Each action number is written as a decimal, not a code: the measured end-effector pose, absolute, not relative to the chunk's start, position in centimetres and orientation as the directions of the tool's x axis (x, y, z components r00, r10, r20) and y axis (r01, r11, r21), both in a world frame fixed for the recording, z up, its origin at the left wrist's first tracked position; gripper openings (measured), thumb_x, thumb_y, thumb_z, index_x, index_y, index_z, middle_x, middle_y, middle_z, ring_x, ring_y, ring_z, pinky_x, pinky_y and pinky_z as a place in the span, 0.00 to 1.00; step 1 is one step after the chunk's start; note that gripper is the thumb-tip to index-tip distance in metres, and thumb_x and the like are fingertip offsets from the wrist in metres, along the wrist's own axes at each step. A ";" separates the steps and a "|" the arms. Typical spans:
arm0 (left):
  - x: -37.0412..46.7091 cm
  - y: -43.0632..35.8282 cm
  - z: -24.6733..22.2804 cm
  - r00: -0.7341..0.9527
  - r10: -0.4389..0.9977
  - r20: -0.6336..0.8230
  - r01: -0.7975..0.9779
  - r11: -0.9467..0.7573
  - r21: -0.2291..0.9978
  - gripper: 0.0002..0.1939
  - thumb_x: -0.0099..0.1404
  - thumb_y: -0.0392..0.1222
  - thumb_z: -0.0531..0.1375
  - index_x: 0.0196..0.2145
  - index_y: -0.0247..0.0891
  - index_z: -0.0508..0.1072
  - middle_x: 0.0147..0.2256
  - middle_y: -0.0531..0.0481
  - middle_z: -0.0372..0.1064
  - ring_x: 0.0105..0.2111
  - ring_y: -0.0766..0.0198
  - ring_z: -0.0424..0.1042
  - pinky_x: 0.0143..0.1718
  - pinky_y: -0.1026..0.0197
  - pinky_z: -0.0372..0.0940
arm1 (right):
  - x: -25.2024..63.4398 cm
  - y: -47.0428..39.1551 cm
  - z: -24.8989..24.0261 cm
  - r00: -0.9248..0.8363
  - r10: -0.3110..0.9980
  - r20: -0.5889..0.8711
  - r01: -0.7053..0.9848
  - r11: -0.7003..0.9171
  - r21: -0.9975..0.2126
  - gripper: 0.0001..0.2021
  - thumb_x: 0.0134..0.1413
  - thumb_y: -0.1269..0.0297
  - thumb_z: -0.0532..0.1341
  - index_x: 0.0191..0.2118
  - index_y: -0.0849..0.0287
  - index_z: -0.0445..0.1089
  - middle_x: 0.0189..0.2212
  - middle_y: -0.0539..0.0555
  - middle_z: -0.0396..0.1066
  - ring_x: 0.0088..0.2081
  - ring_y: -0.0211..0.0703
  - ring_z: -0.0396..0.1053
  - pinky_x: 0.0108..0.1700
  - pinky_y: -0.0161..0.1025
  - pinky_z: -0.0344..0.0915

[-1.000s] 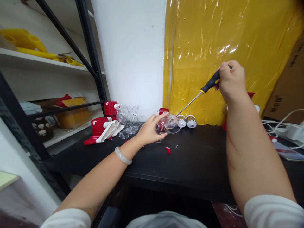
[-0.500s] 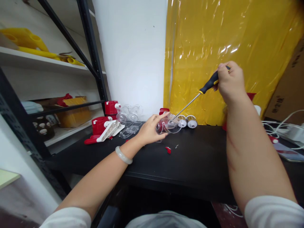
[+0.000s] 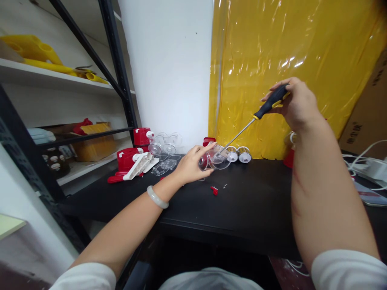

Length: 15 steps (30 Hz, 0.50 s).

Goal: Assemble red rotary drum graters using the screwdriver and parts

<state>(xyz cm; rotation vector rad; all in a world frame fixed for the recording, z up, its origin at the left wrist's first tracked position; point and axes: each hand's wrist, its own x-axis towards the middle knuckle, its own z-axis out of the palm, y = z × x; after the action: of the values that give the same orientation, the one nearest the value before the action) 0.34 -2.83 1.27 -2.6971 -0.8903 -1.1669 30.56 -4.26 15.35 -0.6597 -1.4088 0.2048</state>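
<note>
My left hand point(image 3: 194, 164) is closed around a clear plastic housing point(image 3: 220, 161) at the middle of the black table. A screwdriver point(image 3: 272, 102) with a black and yellow handle slants down to the left, its tip inside the housing. My right hand point(image 3: 298, 102) grips that handle at its upper end, some fingers loosened and stretched along it. Exactly what the tip touches is too small to tell. Two metallic cylinders with white ends point(image 3: 244, 154) lie just right of the housing. In front sit a small red piece point(image 3: 214, 191) and tiny screw-like bits point(image 3: 225, 186).
Red and white plastic parts point(image 3: 127, 161) and more clear housings point(image 3: 165, 144) stand on the table point(image 3: 242, 209) at left. A black-framed shelf point(image 3: 116, 60) rises beyond them. White cables point(image 3: 363, 161) and a phone point(image 3: 373, 196) lie at right. Yellow sheeting point(image 3: 272, 48) covers the back.
My right hand has loosened and turned on the screwdriver handle, its fingers now stretched out and the wrist shifted slightly right. My left hand and the clear housing have stayed put.
</note>
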 end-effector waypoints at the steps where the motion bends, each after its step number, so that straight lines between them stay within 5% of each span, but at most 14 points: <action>1: 0.3 -2.8 1.3 0.545 0.481 0.686 0.536 -0.830 0.156 0.45 0.54 0.44 0.65 0.65 0.57 0.49 0.49 0.50 0.61 0.45 0.56 0.66 0.48 0.52 0.65 | 30.7 -4.4 15.3 0.160 0.530 0.833 0.207 0.807 -0.554 0.09 0.54 0.59 0.51 0.34 0.57 0.65 0.28 0.54 0.67 0.32 0.45 0.71 0.28 0.44 0.71; 4: 0.3 -2.8 1.3 0.550 0.479 0.684 0.536 -0.831 0.151 0.45 0.54 0.44 0.65 0.65 0.57 0.49 0.49 0.49 0.61 0.45 0.56 0.66 0.48 0.52 0.65 | 30.8 -4.8 15.4 0.173 0.547 0.819 0.211 0.791 -0.574 0.08 0.54 0.61 0.56 0.36 0.58 0.68 0.25 0.52 0.67 0.29 0.43 0.71 0.28 0.45 0.70; 9: 0.3 -2.9 1.3 0.566 0.464 0.682 0.537 -0.835 0.122 0.44 0.54 0.43 0.65 0.65 0.57 0.49 0.49 0.49 0.61 0.46 0.56 0.66 0.48 0.53 0.64 | 30.8 -5.3 15.4 0.197 0.436 0.878 0.480 0.739 -0.474 0.12 0.52 0.55 0.63 0.31 0.60 0.71 0.19 0.48 0.63 0.18 0.33 0.63 0.22 0.35 0.63; 12: 0.3 -3.0 1.4 0.568 0.473 0.673 0.556 -0.824 0.110 0.44 0.55 0.43 0.65 0.65 0.57 0.49 0.49 0.49 0.61 0.47 0.57 0.65 0.49 0.53 0.64 | 30.8 -5.4 15.4 0.228 0.479 0.848 0.462 0.713 -0.527 0.19 0.58 0.50 0.56 0.31 0.62 0.71 0.17 0.49 0.62 0.17 0.33 0.62 0.24 0.37 0.64; 15: 0.3 -3.0 1.4 0.561 0.489 0.668 0.575 -0.811 0.110 0.44 0.55 0.44 0.65 0.65 0.57 0.48 0.49 0.49 0.61 0.47 0.57 0.65 0.48 0.54 0.64 | 30.8 -5.3 15.4 0.214 0.587 0.781 0.294 0.724 -0.625 0.17 0.62 0.59 0.47 0.36 0.61 0.70 0.23 0.52 0.66 0.26 0.41 0.70 0.31 0.46 0.69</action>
<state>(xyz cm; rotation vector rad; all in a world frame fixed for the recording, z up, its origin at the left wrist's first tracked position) 0.28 -3.04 1.41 -2.6674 -0.9130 -1.0847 30.80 -5.27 15.40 -0.7961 -1.3800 0.2366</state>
